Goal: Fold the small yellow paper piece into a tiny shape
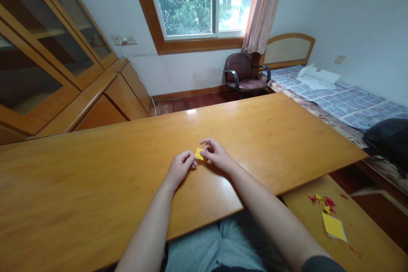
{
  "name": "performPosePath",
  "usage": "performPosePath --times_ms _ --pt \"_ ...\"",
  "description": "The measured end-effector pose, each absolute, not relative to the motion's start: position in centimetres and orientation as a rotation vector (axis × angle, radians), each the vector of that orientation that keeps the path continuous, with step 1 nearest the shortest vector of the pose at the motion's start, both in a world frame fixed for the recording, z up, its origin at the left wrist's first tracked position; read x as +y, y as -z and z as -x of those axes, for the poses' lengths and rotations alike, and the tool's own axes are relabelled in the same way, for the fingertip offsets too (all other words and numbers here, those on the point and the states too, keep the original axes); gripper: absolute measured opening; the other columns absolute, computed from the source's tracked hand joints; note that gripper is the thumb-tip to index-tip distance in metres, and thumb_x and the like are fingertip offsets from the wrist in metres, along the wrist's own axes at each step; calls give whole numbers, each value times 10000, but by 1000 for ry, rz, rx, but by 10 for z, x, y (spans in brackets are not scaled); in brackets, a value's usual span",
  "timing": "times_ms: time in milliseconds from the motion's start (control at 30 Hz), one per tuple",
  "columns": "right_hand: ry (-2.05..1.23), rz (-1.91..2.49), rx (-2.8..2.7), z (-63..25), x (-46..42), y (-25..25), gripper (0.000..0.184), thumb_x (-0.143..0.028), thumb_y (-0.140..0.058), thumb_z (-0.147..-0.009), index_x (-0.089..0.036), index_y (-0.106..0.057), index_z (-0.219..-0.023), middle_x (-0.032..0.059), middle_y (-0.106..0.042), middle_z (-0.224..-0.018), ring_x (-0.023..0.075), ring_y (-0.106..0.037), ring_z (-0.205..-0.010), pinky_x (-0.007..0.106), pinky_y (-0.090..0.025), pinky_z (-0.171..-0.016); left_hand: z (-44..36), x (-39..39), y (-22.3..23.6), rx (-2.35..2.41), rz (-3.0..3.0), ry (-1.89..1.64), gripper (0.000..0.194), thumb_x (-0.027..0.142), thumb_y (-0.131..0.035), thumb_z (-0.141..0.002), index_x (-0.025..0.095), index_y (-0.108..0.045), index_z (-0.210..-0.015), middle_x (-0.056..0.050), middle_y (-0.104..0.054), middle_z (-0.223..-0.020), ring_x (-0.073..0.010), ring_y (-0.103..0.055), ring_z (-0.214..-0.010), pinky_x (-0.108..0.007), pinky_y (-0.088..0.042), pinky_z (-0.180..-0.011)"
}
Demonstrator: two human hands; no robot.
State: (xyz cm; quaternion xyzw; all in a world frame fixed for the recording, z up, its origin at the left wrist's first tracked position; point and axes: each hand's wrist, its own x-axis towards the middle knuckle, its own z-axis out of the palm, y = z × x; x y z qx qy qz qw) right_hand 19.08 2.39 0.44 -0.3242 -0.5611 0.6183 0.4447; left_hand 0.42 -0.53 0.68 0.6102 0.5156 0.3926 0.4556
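A small folded piece of yellow paper (199,153) is held between my two hands, just above the wooden table (105,178). My left hand (182,168) pinches its left corner between thumb and fingers. On the right side, my right hand (217,154) grips the paper with the thumb pressed on its face and the forefinger raised and curved. The paper looks like a small diamond with creases; its finer folds are too small to make out.
A lower surface (306,216) at the right bears a stack of yellow paper squares (333,226) and several small red and yellow folded paper pieces (328,204). Beyond the table stand a chair (240,72), a bed (338,93) with a black bag (389,140), and a cabinet (92,97).
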Motion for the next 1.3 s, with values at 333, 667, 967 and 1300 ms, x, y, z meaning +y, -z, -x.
performPosePath --times_ms 333,667,967,1300 --pt "-1539 803 -1400 -191 24 -4 385 -413 -716 -801 -212 -540 -1078 -46 -575 -742 104 -554 -602 238 -415 -566 -5 -6 -11 1267 -1499 -954 278 399 -550 -867 182 -622 -709 -15 -665 -648 -151 -620 -614 -251 -482 -633" --pt "-1512 804 -1469 -190 22 -6 348 -368 -693 -827 -202 -545 -1094 -36 -583 -752 104 -523 -623 250 -400 -595 -6 -7 -14 1287 -1536 -924 322 440 -582 -863 183 -613 -672 -5 -641 -609 -143 -588 -593 -244 -452 -623" --pt "-1500 820 -1465 -188 23 -4 394 -370 -740 -775 -214 -551 -1083 -30 -612 -794 111 -558 -677 268 -420 -649 -6 -7 -13 1279 -1618 -855 336 451 -575 -862 185 -604 -660 -2 -625 -593 -144 -556 -581 -240 -422 -603" --pt "-1476 823 -1416 -189 24 -3 324 -340 -714 -779 -208 -545 -1022 -40 -619 -722 118 -545 -652 274 -407 -666 -6 -7 -12 1262 -1547 -873 316 436 -589 -835 186 -588 -642 -2 -616 -560 -135 -542 -533 -233 -407 -554"
